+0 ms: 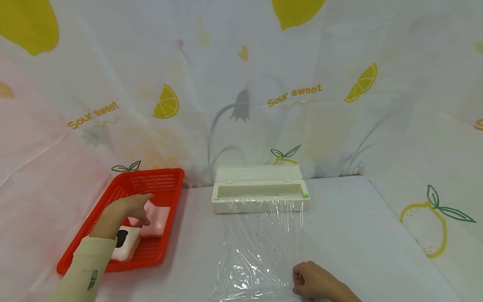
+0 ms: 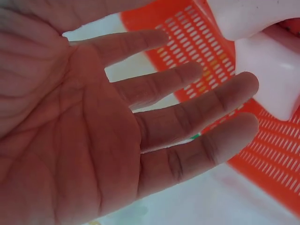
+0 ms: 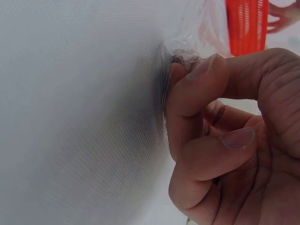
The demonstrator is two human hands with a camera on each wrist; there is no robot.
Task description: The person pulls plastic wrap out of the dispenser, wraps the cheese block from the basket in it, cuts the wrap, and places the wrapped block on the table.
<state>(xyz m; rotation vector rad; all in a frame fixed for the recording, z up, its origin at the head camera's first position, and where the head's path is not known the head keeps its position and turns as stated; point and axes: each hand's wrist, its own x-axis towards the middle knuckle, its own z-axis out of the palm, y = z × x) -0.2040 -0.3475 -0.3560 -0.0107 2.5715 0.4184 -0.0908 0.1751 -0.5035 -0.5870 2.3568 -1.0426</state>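
Over the red plastic basket [image 1: 168, 239] at the left, my left hand [image 1: 130, 208] reaches in with its fingers extended; the left wrist view shows a bare palm holding nothing. Close under the fingers lies a pink block with curved-in sides [image 1: 157, 219]. Beside it is a white block with a black patch [image 1: 130, 243]; what both are made of I cannot tell. A sheet of clear cling film [image 1: 260, 247] stretches from a white dispenser box [image 1: 260, 206] toward me. My right hand [image 1: 318, 282] pinches its near right corner, bunched between thumb and fingers [image 3: 201, 77].
The dispenser's lid [image 1: 260, 173] stands raised at the back, and a green slider [image 1: 305, 195] sits at its right end. White cloth [image 1: 347, 226] covers the table. A lemon-printed curtain [image 1: 211, 84] rises behind and along both sides.
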